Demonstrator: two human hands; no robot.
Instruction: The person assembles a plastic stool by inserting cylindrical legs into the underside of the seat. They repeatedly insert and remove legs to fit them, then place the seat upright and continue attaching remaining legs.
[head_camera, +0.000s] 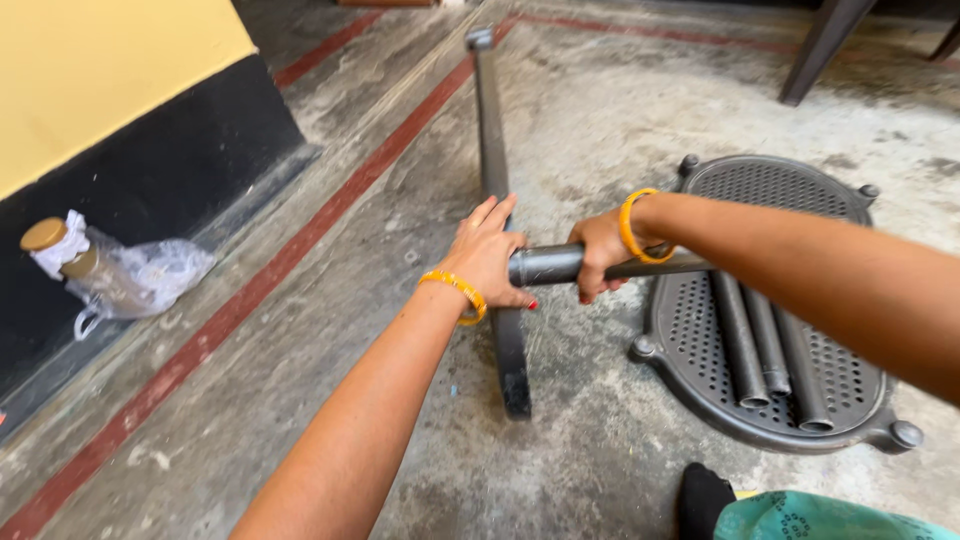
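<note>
A home floor: bare concrete floor (600, 130) with red stripes, yellow-and-black painted wall (110, 90).

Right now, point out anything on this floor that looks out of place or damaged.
A jar with a gold lid lies tipped in a crumpled plastic bag against the wall. The concrete floor is stained and worn. The perforated metal seat lies flat, three tubes resting loose on it.
</note>
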